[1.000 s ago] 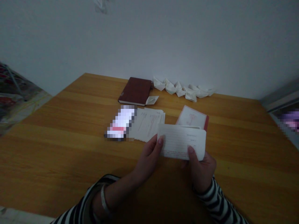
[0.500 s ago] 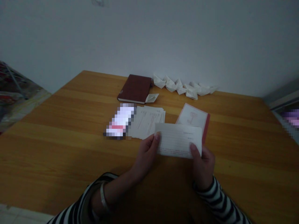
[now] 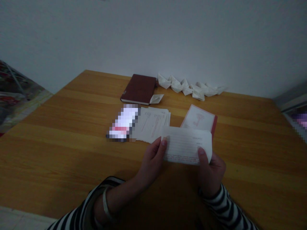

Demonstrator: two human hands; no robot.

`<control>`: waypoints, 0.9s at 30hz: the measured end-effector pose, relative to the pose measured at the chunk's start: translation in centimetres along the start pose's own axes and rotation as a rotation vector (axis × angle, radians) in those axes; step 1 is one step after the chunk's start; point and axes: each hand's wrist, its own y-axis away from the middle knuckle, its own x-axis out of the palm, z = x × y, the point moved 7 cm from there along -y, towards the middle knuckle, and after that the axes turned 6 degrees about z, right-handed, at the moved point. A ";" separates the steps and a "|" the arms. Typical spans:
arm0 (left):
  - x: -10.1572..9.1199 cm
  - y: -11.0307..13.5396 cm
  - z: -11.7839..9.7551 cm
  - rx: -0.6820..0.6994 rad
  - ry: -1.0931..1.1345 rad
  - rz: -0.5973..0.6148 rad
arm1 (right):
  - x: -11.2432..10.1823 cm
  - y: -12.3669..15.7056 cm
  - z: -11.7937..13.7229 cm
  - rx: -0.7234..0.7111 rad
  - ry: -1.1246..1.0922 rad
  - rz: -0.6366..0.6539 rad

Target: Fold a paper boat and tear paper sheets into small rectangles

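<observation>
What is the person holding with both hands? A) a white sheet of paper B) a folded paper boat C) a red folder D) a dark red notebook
A. The left hand and right hand grip the white sheet of paper at its sides, while the dark red notebook lies farther off.

Sheet: you are moving the printed paper sheet (image 3: 187,145) back rightward from where it sat half a second ago, and you are bowing it, its right end now curving over. Hands: your right hand (image 3: 212,174) is travelling right and slightly down with the sheet, while your left hand (image 3: 152,163) is following a little. Head view: you are tilting further down, so the wooden table (image 3: 72,127) and maroon notebook (image 3: 139,89) are riding higher in frame
</observation>
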 end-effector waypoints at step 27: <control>0.4 0.4 -0.2 -0.010 0.005 -0.003 | -0.3 0.3 -0.3 0.028 0.029 -0.035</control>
